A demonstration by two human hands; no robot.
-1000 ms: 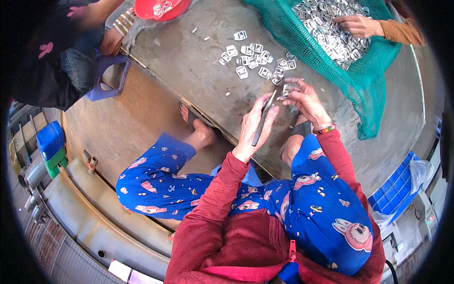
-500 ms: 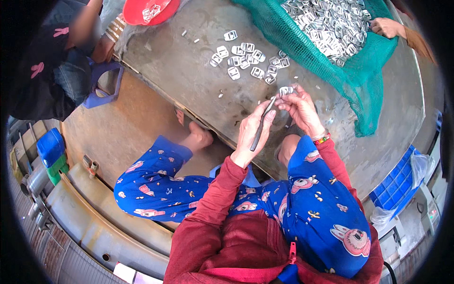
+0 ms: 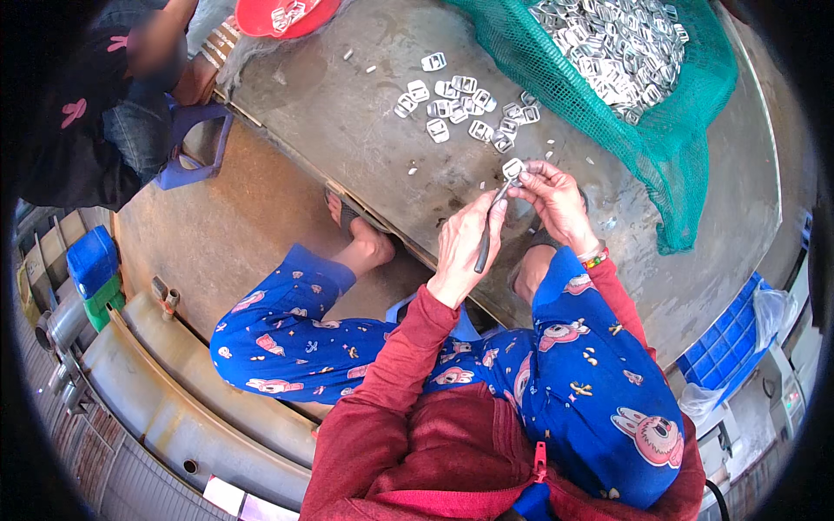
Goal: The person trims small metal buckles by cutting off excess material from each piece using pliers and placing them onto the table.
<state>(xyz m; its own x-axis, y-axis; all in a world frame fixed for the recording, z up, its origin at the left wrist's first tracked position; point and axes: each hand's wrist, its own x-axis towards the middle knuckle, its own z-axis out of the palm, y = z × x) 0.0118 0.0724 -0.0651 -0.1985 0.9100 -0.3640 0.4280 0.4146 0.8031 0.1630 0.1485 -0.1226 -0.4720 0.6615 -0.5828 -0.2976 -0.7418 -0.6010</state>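
Observation:
My left hand [image 3: 465, 241] is closed around a slim, dark-handled hand tool [image 3: 484, 249], whose exact kind is unclear. The tool slants up and to the right, its tip at a small silver metal buckle [image 3: 513, 168]. That buckle is pinched in the fingers of my right hand [image 3: 559, 205], slightly above the table. Both hands nearly meet over the table's near side. Just beyond them lies a loose group of similar buckles [image 3: 437, 130], each a rounded plate with a slot. My fingers partly hide where tool and buckle touch.
A green mesh net [image 3: 686, 165] with a heap of buckles [image 3: 618, 54] lies across the grey table [image 3: 347, 113]. A red bowl [image 3: 287, 17] stands at the far left, near another person [image 3: 87, 130]. Small pale bits are scattered about. A blue crate [image 3: 725, 326] is at right.
The buckle in my right hand has turned, and the tool's tip now meets it. Another person's hand at the net's right side has gone from view. The view has shifted slightly.

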